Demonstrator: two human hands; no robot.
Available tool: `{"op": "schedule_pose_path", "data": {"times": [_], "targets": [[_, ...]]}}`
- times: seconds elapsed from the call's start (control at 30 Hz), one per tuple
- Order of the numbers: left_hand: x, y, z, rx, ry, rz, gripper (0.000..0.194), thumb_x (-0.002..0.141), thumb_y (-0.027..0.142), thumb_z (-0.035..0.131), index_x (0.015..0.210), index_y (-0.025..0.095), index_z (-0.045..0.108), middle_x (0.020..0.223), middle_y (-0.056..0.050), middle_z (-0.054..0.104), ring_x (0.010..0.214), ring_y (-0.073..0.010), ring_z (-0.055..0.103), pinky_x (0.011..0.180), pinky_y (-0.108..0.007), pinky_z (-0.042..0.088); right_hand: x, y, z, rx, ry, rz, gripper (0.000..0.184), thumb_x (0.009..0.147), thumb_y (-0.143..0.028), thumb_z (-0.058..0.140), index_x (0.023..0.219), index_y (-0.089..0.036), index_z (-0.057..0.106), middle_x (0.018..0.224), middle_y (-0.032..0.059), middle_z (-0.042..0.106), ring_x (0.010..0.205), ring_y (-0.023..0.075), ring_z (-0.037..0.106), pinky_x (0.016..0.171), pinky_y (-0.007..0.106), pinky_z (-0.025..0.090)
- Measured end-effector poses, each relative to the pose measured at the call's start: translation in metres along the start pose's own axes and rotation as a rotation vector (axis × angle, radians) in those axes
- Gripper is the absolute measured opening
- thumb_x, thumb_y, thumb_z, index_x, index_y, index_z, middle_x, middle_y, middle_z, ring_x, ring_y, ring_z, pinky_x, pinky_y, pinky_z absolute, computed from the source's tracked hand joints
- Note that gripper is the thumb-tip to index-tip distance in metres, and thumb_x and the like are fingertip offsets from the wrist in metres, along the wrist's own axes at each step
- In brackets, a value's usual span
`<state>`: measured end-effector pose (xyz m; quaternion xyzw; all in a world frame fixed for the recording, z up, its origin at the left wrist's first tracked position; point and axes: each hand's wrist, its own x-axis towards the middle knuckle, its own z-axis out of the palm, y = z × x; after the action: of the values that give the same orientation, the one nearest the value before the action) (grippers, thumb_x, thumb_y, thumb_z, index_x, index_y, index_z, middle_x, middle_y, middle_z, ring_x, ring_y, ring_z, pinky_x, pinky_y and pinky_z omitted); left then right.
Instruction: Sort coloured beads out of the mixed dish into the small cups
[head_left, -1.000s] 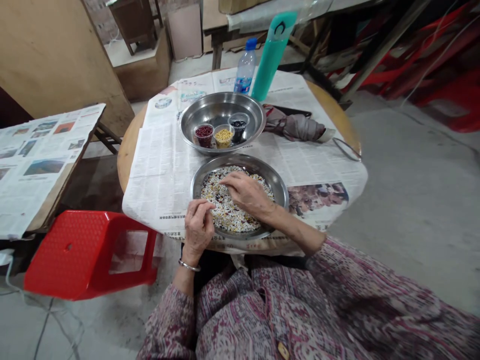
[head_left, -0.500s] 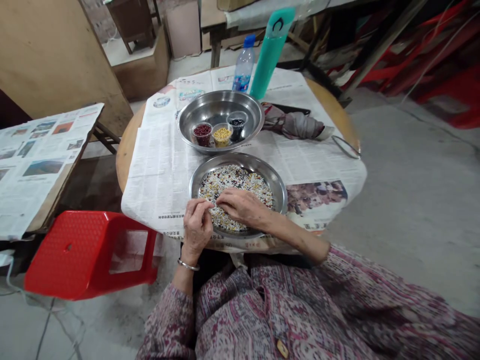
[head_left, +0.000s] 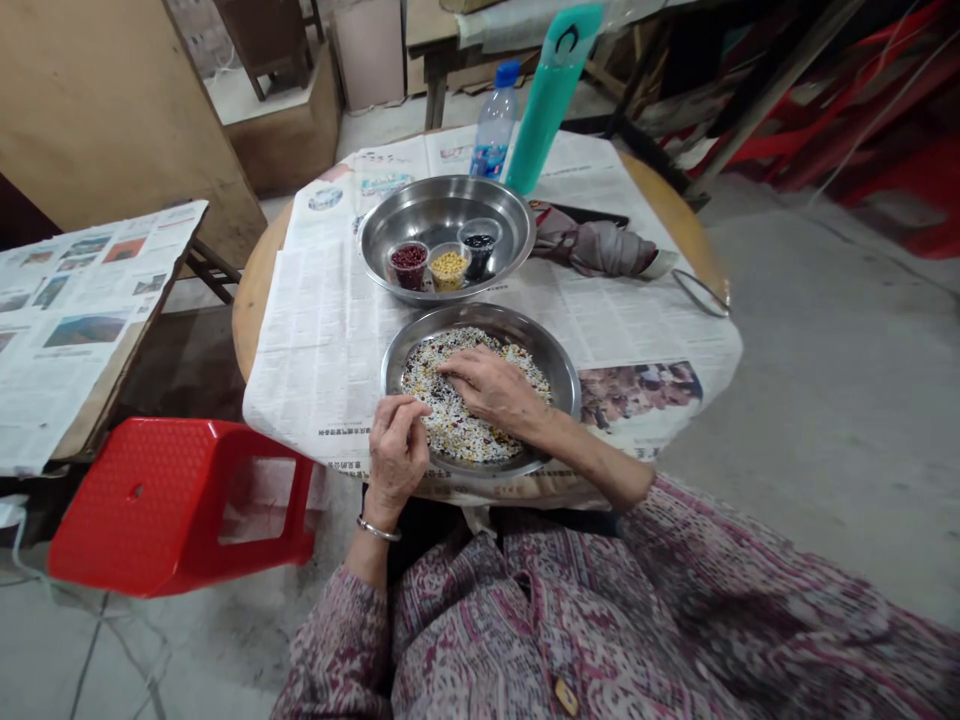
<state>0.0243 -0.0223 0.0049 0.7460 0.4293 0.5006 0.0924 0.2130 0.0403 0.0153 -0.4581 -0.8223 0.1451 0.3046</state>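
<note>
A steel pan [head_left: 559,365] of mixed beans and grains [head_left: 457,430] lies on the newspaper-covered round table [head_left: 322,330]. My right hand [head_left: 491,385] rests palm down on the mix, fingertips pinched together toward the pan's left middle. My left hand [head_left: 395,450] sits at the pan's near left rim, fingers curled closed; what they hold is hidden. Behind, a second steel pan [head_left: 442,208] carries a cup of red beans [head_left: 409,264], a cup of yellow beans [head_left: 449,266] and a cup of black beans [head_left: 480,247].
A water bottle [head_left: 493,135] and a teal flask [head_left: 551,95] stand at the table's far edge. A folded grey umbrella [head_left: 600,248] lies to the right. A red plastic stool [head_left: 176,500] stands at left beside another newspaper-covered table [head_left: 75,310].
My right hand drew back toward my left hand, then moved out again over the middle of the mix. My left hand stayed at the rim.
</note>
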Motion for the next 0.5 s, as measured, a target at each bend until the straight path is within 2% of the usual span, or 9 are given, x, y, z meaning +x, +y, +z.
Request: {"op": "schedule_pose_path", "data": {"times": [0.1, 0.23, 0.5], "targets": [[0.0, 0.0, 0.0, 0.005, 0.0, -0.003, 0.025, 0.093, 0.0, 0.051, 0.099, 0.019, 0.065, 0.098, -0.005, 0.064, 0.097, -0.0172, 0.061, 0.089, -0.033, 0.053, -0.006, -0.005, -0.001, -0.072, -0.02, 0.022, 0.025, 0.096, -0.019, 0.052, 0.108, -0.018, 0.073, 0.104, 0.011, 0.072, 0.104, 0.0268, 0.06, 0.094, 0.044, 0.052], [0.001, 0.0, 0.0, 0.014, -0.001, -0.003, 0.024, 0.093, 0.001, 0.051, 0.099, 0.019, 0.065, 0.097, -0.005, 0.064, 0.097, -0.0174, 0.061, 0.089, -0.033, 0.054, -0.014, -0.012, -0.003, -0.139, -0.103, -0.042, 0.023, 0.096, -0.018, 0.052, 0.107, -0.019, 0.072, 0.108, 0.0115, 0.071, 0.106, 0.0271, 0.058, 0.092, 0.044, 0.051], [0.001, 0.0, 0.0, 0.034, -0.001, -0.005, 0.023, 0.093, 0.001, 0.052, 0.097, 0.019, 0.065, 0.097, -0.005, 0.064, 0.097, -0.0171, 0.062, 0.089, -0.032, 0.054, -0.031, -0.033, -0.005, -0.149, -0.148, -0.101, 0.019, 0.097, -0.016, 0.053, 0.103, -0.018, 0.072, 0.101, 0.0105, 0.068, 0.101, 0.0236, 0.058, 0.088, 0.038, 0.052]]}}
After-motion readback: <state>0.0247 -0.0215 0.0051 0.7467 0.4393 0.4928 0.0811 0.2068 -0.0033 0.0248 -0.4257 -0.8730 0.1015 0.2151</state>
